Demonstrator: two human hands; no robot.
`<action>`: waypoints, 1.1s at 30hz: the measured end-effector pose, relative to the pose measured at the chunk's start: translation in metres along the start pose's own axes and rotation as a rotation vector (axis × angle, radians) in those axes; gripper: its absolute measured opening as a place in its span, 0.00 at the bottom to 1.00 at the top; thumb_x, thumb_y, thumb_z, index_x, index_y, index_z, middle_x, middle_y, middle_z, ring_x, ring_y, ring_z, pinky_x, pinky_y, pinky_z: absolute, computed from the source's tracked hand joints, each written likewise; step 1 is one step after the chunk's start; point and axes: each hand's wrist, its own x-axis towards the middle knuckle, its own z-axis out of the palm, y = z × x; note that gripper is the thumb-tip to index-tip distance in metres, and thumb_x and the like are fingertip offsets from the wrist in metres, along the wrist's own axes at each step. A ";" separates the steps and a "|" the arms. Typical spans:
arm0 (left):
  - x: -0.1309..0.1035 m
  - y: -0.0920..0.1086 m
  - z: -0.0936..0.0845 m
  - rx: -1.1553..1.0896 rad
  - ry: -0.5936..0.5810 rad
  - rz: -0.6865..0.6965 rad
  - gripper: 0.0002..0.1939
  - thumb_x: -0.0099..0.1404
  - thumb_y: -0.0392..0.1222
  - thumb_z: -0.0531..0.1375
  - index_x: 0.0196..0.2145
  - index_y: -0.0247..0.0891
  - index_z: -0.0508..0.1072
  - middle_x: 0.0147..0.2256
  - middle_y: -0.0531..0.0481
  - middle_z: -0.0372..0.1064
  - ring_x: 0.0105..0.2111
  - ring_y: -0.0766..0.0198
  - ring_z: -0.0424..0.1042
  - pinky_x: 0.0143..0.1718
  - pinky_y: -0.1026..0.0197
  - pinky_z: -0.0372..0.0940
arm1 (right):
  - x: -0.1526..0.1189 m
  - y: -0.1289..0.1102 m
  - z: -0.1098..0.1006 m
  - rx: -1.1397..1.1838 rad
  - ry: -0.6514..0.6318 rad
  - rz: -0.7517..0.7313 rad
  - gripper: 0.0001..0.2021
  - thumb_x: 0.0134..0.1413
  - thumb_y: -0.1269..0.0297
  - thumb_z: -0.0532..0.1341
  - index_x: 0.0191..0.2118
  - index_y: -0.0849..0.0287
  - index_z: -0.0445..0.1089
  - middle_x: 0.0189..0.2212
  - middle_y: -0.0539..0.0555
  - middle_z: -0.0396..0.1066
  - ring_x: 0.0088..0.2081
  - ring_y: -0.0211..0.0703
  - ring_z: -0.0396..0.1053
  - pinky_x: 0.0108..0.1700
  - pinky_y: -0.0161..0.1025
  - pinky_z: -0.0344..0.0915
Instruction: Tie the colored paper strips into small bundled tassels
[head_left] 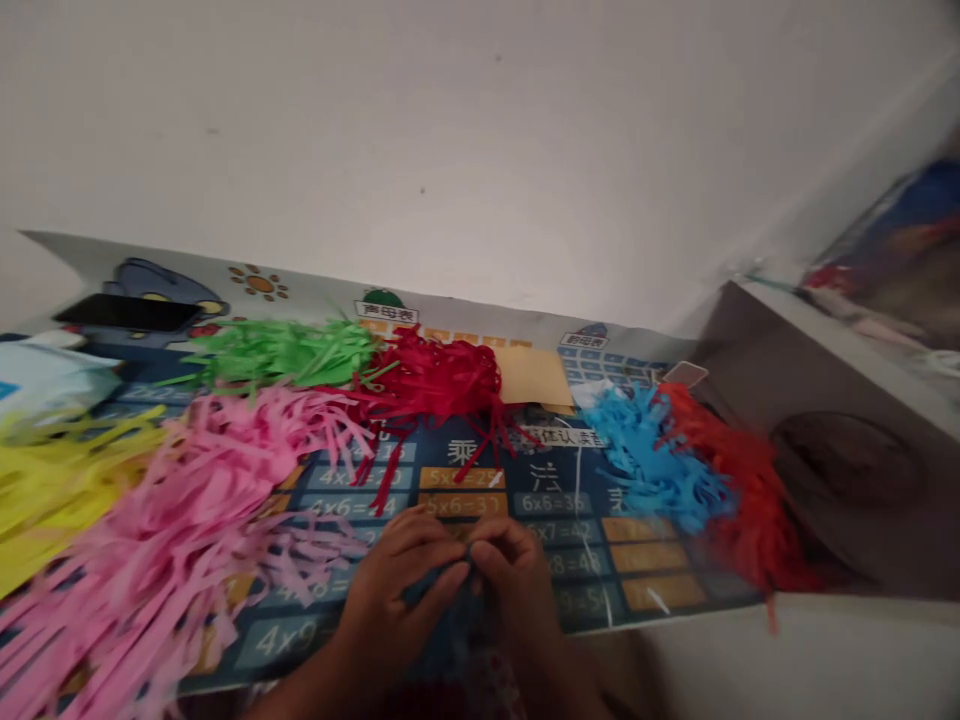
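Note:
Over the front of the table, my left hand (405, 580) and my right hand (517, 580) meet fingertip to fingertip. Both are closed in a pinch, and what lies between the fingers is too small and dark to name. To their left spreads a large bundle of pink paper strips (217, 470). Beyond the hands lies a bundle of dark red strips (442, 375), with green strips (292, 345) beside it. Blue strips (652, 455) and orange-red strips (742, 490) rest to the right.
A printed multiplication-table mat (465, 480) covers the table and curls up against the wall. Yellow strips (67, 490), a pale blue packet (52, 375) and a black phone (131, 313) lie at the left. Tan paper (536, 375) sits behind; a grey box (825, 440) stands right.

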 end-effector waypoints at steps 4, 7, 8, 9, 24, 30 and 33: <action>0.007 -0.006 0.003 -0.037 0.004 -0.001 0.05 0.63 0.41 0.62 0.31 0.43 0.78 0.29 0.53 0.75 0.31 0.66 0.75 0.39 0.66 0.69 | 0.005 -0.003 -0.002 -0.001 0.006 -0.043 0.03 0.39 0.67 0.67 0.21 0.57 0.73 0.18 0.44 0.65 0.17 0.30 0.56 0.21 0.29 0.52; 0.012 -0.011 0.008 -0.125 -0.015 -0.063 0.04 0.62 0.41 0.63 0.31 0.43 0.79 0.29 0.53 0.75 0.31 0.66 0.75 0.34 0.69 0.70 | 0.003 0.001 -0.003 -0.043 0.009 -0.108 0.02 0.39 0.69 0.66 0.21 0.56 0.75 0.20 0.46 0.66 0.23 0.33 0.61 0.28 0.30 0.58; 0.014 -0.012 0.010 -0.153 -0.026 -0.086 0.03 0.61 0.41 0.63 0.32 0.43 0.79 0.29 0.53 0.75 0.31 0.66 0.75 0.33 0.70 0.70 | 0.002 0.002 -0.004 -0.067 0.014 -0.128 0.02 0.40 0.69 0.66 0.22 0.55 0.76 0.20 0.46 0.67 0.26 0.34 0.62 0.31 0.31 0.59; 0.014 -0.013 0.011 -0.178 -0.040 -0.105 0.03 0.61 0.40 0.64 0.31 0.43 0.79 0.29 0.53 0.75 0.31 0.66 0.75 0.33 0.70 0.70 | 0.001 0.003 -0.006 -0.100 0.013 -0.147 0.03 0.40 0.69 0.66 0.22 0.54 0.76 0.21 0.46 0.67 0.27 0.35 0.63 0.32 0.31 0.59; 0.012 -0.017 0.005 -0.865 -0.125 -1.121 0.23 0.43 0.55 0.72 0.30 0.36 0.74 0.23 0.53 0.73 0.22 0.67 0.69 0.24 0.68 0.64 | 0.126 -0.087 -0.199 -1.465 0.430 -0.321 0.05 0.46 0.71 0.60 0.25 0.58 0.73 0.30 0.60 0.75 0.36 0.51 0.72 0.43 0.43 0.64; 0.010 -0.014 0.007 -1.119 -0.051 -1.245 0.22 0.42 0.51 0.73 0.29 0.35 0.72 0.25 0.51 0.73 0.22 0.68 0.68 0.25 0.66 0.63 | 0.087 -0.087 -0.163 -1.342 0.476 -0.442 0.13 0.51 0.57 0.59 0.36 0.60 0.74 0.36 0.61 0.75 0.38 0.53 0.71 0.44 0.47 0.64; 0.006 -0.013 0.009 -0.977 -0.038 -1.057 0.19 0.48 0.53 0.70 0.27 0.35 0.71 0.20 0.56 0.67 0.20 0.71 0.63 0.23 0.69 0.58 | 0.046 -0.072 -0.108 -0.977 0.283 -0.399 0.11 0.49 0.54 0.64 0.34 0.56 0.75 0.32 0.54 0.75 0.35 0.47 0.71 0.40 0.42 0.67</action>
